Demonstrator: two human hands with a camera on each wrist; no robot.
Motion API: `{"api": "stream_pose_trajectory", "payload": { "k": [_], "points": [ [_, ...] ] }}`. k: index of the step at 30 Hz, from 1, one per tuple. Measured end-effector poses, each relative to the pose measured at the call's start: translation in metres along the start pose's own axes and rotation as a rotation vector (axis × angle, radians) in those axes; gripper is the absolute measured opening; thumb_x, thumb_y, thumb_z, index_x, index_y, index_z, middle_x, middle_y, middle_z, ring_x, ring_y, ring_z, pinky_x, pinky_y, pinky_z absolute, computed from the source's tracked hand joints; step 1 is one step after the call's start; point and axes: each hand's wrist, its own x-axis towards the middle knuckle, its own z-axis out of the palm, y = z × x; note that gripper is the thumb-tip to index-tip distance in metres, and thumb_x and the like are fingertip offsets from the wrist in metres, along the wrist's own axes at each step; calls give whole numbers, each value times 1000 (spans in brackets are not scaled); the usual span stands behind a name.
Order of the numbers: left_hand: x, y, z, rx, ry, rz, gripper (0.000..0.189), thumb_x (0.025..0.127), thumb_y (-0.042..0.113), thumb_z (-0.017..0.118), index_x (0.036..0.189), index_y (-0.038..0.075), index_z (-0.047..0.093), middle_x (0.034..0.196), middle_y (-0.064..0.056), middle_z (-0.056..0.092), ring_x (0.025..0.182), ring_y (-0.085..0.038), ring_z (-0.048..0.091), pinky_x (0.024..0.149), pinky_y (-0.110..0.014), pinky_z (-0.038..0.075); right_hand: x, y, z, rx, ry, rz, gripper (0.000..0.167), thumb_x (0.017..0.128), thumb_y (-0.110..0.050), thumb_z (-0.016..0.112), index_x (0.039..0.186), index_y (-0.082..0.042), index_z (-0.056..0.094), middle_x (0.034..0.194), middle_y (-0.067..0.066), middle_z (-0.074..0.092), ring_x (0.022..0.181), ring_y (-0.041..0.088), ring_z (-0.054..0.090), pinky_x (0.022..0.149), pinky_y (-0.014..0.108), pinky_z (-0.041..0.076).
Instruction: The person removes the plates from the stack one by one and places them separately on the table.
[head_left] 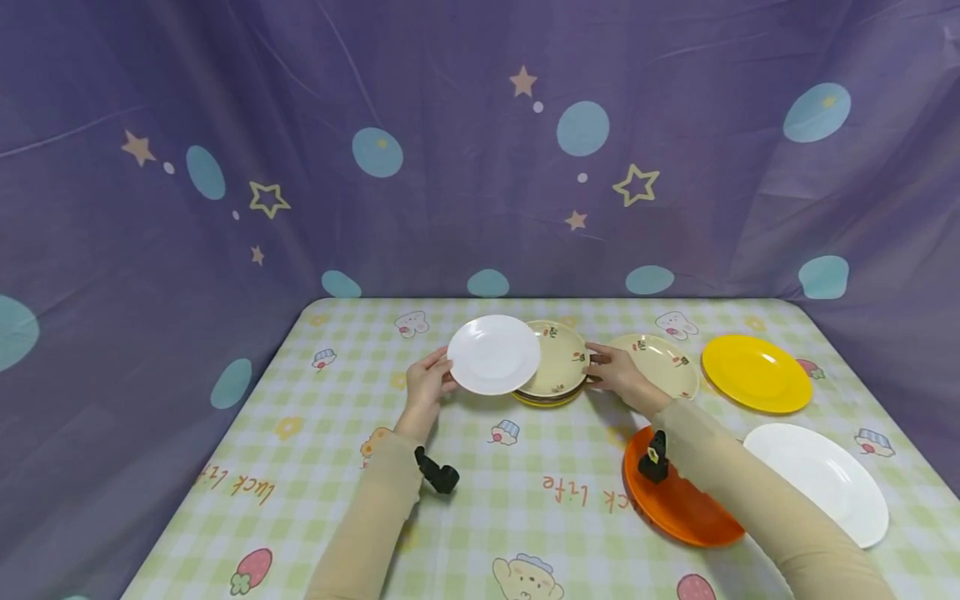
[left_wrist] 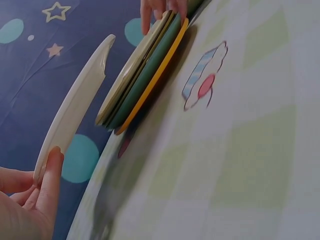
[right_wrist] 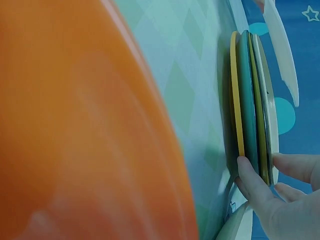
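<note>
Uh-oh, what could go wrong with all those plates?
1. The left hand holds the raised white plate by just one edge, so it might tip or slip.

2. The right hand grips one side of the plate stack; a tug could make the plates slide apart.

3. The right sleeve passes over the orange plate, so lowering that arm might bump it.
</note>
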Motion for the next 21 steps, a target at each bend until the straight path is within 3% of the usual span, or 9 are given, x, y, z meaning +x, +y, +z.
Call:
{"api": "stream_pose_trajectory", "payload": {
  "k": [6,7,8,13,14,16,21],
  "points": [
    [4,5,-15,30,14,-19,42,101,-7,56,143,-8,55,126,-26,63,65,-6,59,58,-15,56,2,3,-3,41,-20,-17,62,100,11,51,157,12,25,151,44,34,126,48,55,98,46,55],
    [5,6,-17,37,14,-20,42,101,-8,56,143,-8,54,128,-27,62,64,-5,59,58,-15,56,13,18,-8,91,-50,-68,63,99,8,58,157,7,33,148,41,42,121,44,61,95,44,57],
    [6,7,-20,44,12,-22,42,101,-8,55,143,-8,54,130,-27,62,64,-5,60,58,-15,56,14,18,-9,103,-57,-72,63,99,8,58,157,7,34,147,40,42,119,43,62,96,44,57],
    [13,11,-35,70,-4,-18,43,100,-9,54,143,-11,52,114,-19,67,60,-4,59,57,-15,55,15,17,-7,86,-40,-50,62,100,10,55,157,8,31,147,42,41,117,42,63,94,42,58],
    [14,12,-38,74,-7,-17,43,100,-9,54,143,-11,52,110,-16,68,59,-4,59,56,-15,55,5,4,-2,42,-7,5,61,101,13,49,157,13,24,151,45,33,122,44,59,97,43,56],
    [16,13,-43,88,-8,-17,43,100,-9,54,143,-12,52,104,-12,68,58,-4,58,55,-14,54,5,4,-1,31,6,10,61,100,13,49,156,13,24,150,44,33,123,44,59,93,39,58],
    [21,15,-55,133,10,-18,42,102,-8,52,144,-11,52,104,-11,65,58,-4,57,53,-14,52,4,4,0,25,11,14,61,101,12,49,157,12,25,151,43,35,123,42,59,91,38,59]
  ]
}}
